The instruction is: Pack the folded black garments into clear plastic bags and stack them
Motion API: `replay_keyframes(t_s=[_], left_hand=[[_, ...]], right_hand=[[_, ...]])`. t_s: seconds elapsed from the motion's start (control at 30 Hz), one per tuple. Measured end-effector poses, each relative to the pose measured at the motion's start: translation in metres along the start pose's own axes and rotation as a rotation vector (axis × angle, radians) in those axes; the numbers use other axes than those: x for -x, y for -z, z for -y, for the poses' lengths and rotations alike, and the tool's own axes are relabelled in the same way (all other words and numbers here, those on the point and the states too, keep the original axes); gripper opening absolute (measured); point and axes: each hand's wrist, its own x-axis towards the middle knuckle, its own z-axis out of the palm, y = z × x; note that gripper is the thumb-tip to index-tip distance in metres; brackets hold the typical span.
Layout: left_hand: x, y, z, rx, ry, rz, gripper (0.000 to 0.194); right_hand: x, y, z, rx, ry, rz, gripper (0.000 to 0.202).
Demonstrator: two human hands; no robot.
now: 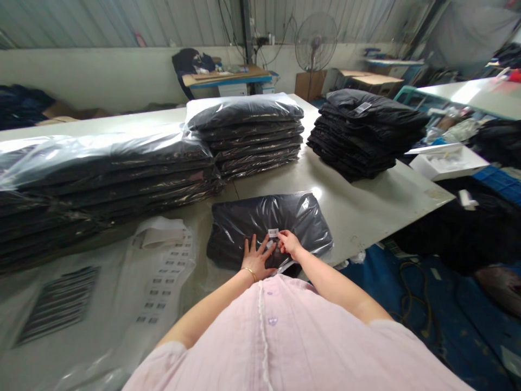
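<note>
A folded black garment in a clear plastic bag lies flat on the table in front of me. My left hand rests on the bag with its fingers spread. Close to its right, my right hand pinches the edge of a small white barcode label at the middle of the bag. A second small pale tag shows between the hands, partly covered. To the left lies a sheet of barcode labels, its far end curled over.
Bagged black garments are stacked along the table's back and left. Unbagged black garments form a pile at the back right. The table ends to my right, near an open white box. A fan stands behind.
</note>
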Motion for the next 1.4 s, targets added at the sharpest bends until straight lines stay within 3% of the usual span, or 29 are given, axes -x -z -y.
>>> replay_keyframes(t_s=[0.17, 0.33, 0.4, 0.47, 0.57, 0.63, 0.73, 0.83, 1.0, 1.13, 1.4], left_hand=[[-0.004, 0.0, 0.002, -0.022, -0.077, -0.003, 0.093], [-0.006, -0.003, 0.002, -0.013, -0.058, 0.007, 0.094], [-0.006, -0.003, 0.002, -0.006, -0.048, 0.013, 0.094], [-0.006, -0.001, 0.003, 0.005, -0.048, 0.01, 0.092], [-0.008, 0.01, 0.007, 0.038, -0.087, -0.028, 0.08], [-0.013, 0.02, 0.01, 0.067, -0.125, -0.07, 0.062], [-0.026, 0.035, 0.013, 0.109, -0.152, -0.128, 0.039], [-0.041, 0.038, 0.013, 0.107, -0.148, -0.138, 0.038], [-0.052, 0.016, 0.014, 0.027, -0.138, 0.022, 0.058], [-0.048, 0.001, 0.02, 0.029, -0.137, 0.064, 0.061], [-0.044, 0.001, 0.022, 0.031, -0.085, 0.059, 0.06]], right_hand=[[-0.001, 0.001, 0.003, 0.08, -0.037, 0.009, 0.036], [0.008, -0.001, 0.012, 0.115, -0.117, 0.105, 0.037], [0.014, 0.0, 0.015, 0.169, -0.093, 0.061, 0.047], [0.021, 0.004, 0.019, 0.314, 0.078, -0.047, 0.054], [0.029, 0.015, 0.028, 0.671, 0.487, -0.17, 0.043], [0.03, 0.022, 0.034, 0.931, 0.672, -0.123, 0.038], [0.026, 0.029, 0.039, 1.225, 0.786, 0.097, 0.038], [0.02, 0.031, 0.035, 1.35, 0.809, 0.214, 0.04], [0.016, 0.034, 0.017, 1.393, 0.782, 0.191, 0.047], [0.016, 0.036, 0.011, 1.4, 0.755, 0.193, 0.047], [0.017, 0.035, 0.008, 1.363, 0.738, 0.129, 0.046]])
